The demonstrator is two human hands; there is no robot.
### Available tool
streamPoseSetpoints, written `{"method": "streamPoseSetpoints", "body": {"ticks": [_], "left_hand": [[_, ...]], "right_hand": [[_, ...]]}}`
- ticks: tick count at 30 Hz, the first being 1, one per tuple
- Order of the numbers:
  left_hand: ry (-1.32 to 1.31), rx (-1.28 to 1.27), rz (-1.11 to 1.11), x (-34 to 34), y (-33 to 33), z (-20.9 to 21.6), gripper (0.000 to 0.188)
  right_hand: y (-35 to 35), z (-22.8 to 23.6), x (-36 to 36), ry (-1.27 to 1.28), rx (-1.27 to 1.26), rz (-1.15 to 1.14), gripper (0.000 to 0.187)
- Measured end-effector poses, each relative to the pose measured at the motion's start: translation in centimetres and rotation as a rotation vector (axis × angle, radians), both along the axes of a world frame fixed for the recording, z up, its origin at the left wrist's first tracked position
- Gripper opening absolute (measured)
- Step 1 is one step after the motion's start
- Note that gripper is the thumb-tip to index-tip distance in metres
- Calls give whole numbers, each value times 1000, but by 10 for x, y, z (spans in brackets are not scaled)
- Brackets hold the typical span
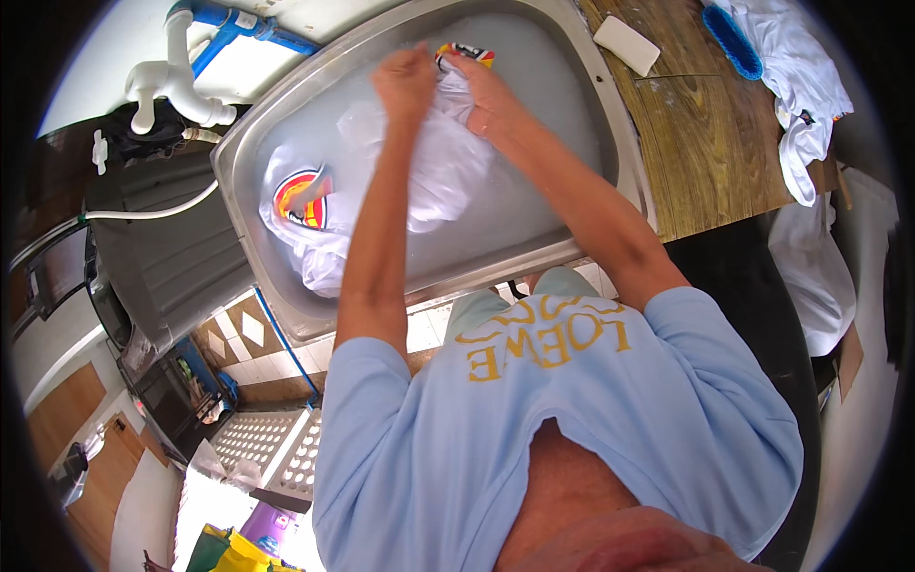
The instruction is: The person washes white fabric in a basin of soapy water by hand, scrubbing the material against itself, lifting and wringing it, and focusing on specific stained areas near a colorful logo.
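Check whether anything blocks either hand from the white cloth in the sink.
Nothing visible does. The right hand grips the cloth. The left hand is closed beside it, with no object between; whether it holds fabric is unclear. The soap and blue brush lie outside the sink, to the right.

The sink (621,124) has open water (558,105) along its right side. White cloth (443,176) blocks its middle and near left; a tap (176,81) stands beyond its far-left corner.
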State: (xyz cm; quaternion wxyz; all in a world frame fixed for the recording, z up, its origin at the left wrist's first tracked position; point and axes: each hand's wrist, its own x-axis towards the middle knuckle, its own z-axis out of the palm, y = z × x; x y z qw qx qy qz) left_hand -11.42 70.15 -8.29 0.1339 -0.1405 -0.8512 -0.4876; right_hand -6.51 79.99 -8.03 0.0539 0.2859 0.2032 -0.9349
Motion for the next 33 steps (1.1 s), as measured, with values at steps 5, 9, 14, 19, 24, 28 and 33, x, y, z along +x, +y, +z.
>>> {"method": "streamPoseSetpoints", "body": {"ticks": [5,9,14,19,24,28,33], "left_hand": [[-199,-422,-296,21,-66,35,30],[-571,-122,-466,1,-118,33,22],[-559,718,-453,45,-1,78,20],[287,-35,-272,86,61,26,35],[-142,87,-15,-4,27,15,31],[139,-6,-54,17,34,3,26],[8,56,-22,26,18,-19,26]], "right_hand": [[67,1,-13,34,-33,-21,22],[67,0,-13,37,26,81,28],[29,-26,-11,-25,-89,194,23],[24,-44,14,500,-91,234,25],[2,-4,-7,1,-31,147,28],[9,-22,-3,131,-87,174,28],[18,2,15,90,8,118,27]]}}
